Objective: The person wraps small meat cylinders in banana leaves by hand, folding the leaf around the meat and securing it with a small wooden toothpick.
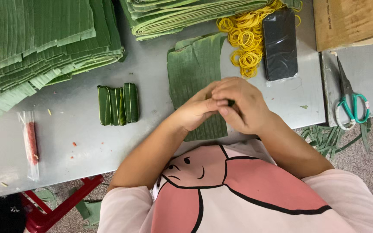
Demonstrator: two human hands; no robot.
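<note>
Head view: both hands (221, 105) enclose a small green bundle (231, 102)

I have both hands brought together just in front of my chest, over the near edge of the bench, with my bare forearms angling in from either side. My left hand (195, 111) is curled with its fingers pointing toward the right one, and my right hand (242, 105) is cupped over them, knuckles up, fingers bent and pinched closed. The two hands are touching, fingertips meeting at the middle.
</note>
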